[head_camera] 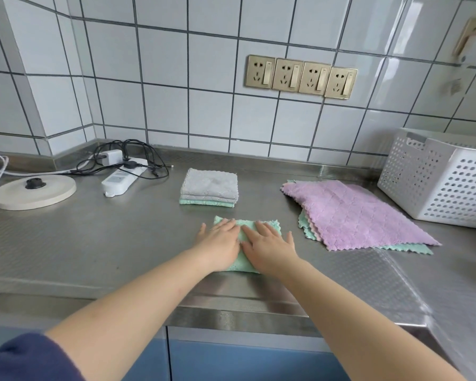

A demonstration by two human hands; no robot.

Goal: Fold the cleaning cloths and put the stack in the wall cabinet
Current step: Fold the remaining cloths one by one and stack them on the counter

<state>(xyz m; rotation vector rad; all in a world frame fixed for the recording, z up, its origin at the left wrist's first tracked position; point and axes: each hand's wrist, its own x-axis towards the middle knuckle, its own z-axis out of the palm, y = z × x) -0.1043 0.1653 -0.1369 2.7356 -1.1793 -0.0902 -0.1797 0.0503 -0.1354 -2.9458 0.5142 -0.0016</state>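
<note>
Folded green cloth, flat, mid-counter

White tiled wall with brass sockets, steel counter, blue cabinet fronts

Brushed steel counter, fluffy green cloth.

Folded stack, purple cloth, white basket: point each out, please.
folded stack (209, 185), head view, on the top grey cloth.
purple cloth (349, 213), head view, on its quilted middle.
white basket (448, 185), head view, on its perforated front wall.
</note>
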